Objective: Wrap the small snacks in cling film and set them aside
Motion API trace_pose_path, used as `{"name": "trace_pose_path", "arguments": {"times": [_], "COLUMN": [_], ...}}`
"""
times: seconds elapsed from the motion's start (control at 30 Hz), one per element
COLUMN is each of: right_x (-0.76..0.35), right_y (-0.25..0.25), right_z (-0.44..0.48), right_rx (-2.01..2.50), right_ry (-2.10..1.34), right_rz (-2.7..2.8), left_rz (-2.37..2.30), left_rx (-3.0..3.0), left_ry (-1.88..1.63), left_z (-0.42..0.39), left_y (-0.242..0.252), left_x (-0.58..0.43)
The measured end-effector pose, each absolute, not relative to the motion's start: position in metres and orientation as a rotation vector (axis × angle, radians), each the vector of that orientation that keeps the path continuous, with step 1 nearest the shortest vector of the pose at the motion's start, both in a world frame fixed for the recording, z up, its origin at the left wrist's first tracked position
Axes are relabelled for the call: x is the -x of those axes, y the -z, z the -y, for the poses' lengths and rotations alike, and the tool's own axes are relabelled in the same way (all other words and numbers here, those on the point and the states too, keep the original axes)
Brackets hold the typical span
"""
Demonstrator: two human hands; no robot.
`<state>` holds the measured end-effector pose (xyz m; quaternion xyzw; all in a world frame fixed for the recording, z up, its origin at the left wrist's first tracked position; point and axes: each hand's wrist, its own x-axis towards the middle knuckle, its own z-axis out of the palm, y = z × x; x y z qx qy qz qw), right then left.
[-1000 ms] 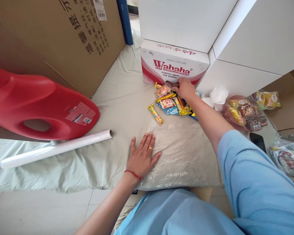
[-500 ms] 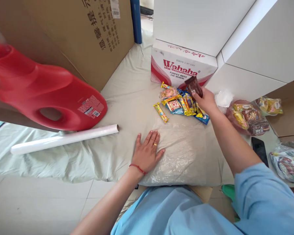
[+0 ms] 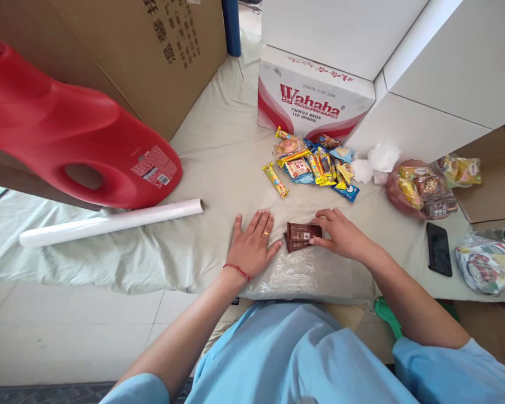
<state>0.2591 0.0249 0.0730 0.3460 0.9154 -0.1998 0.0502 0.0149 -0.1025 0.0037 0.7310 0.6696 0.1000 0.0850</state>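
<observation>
plastic sheet: clear, spread on the cloth nearest the person.
left hand: flat, palm down, fingers spread on the sheet's left edge, holding nothing.
right hand: fingers pinched on the right end of the brown packet.
brown packet: lying on the sheet between the hands, close to the left thumb.
white roll: well to the left.
snack pile: farther back, before the water box.

Person's wearing lt-blue short-sleeved fabric shirt, thin red string bracelet on L wrist, gold ring on L hand.
</observation>
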Motion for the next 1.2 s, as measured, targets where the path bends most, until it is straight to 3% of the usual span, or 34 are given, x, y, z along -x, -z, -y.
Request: {"name": "trace_pose_path", "arguments": {"times": [0.9, 1.2], "right_x": [-0.246, -0.277], "right_y": [-0.060, -0.056], "right_z": [-0.007, -0.006], "right_rx": [-0.832, -1.109], "right_ry": [0.459, 0.473], "right_rz": [-2.876, -2.786], "left_rz": [-2.032, -2.063], "left_rx": [-2.195, -2.172], "left_ry": [-0.286, -0.250], "left_z": [0.104, 0.104], "left_y": [-0.003, -0.002], "left_x": [-0.016, -0.018]}}
